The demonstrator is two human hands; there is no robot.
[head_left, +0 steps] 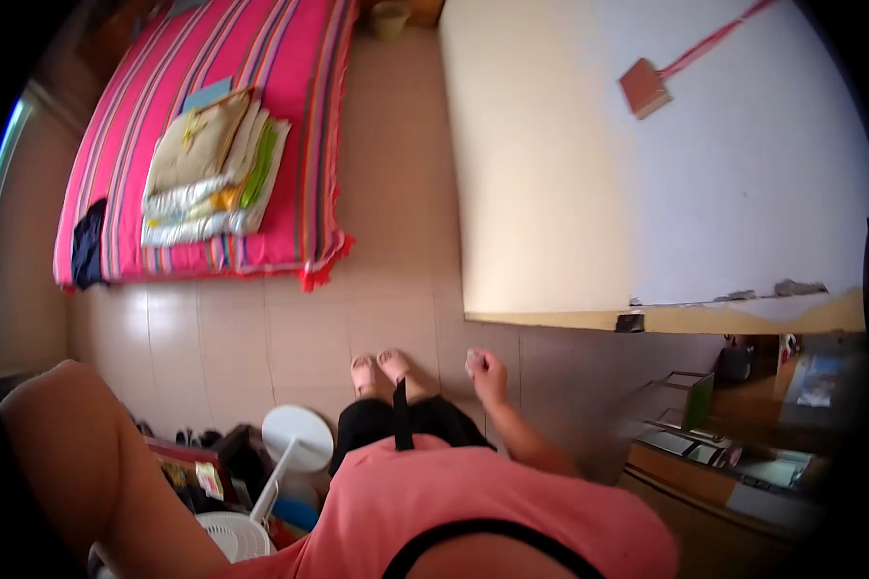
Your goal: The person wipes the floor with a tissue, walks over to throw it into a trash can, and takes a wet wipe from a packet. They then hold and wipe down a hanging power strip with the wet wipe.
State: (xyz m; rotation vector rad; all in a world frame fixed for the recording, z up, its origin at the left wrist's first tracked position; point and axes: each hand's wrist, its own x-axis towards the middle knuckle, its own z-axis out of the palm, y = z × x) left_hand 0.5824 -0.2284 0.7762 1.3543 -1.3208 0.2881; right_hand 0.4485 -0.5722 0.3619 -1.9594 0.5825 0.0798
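At the far left, the bare left arm is seen raised beside the body; the left hand is cut off from view, and its state cannot be told. Above it, a dark cloth is draped over the near left corner of a bed, which is covered with a pink striped, fringed spread. On the spread, a stack of folded textiles is set, topped by a beige piece on which a yellow tie or motif is visible. Below the bed, past a strip of tiled floor, a white stand fan is placed near dark shoes and crowded items that are too blurred to be named. At the centre, two feet are planted on the tiles below the foot of the bed. To their right, the right hand is held low over the floor with its fingers curled; a small pale item is pinched at the fingertips, its kind not discernible. Farther right, a red box-like ornament is hung by red ribbons against a pale wall, below which a cabinet is partly shown.
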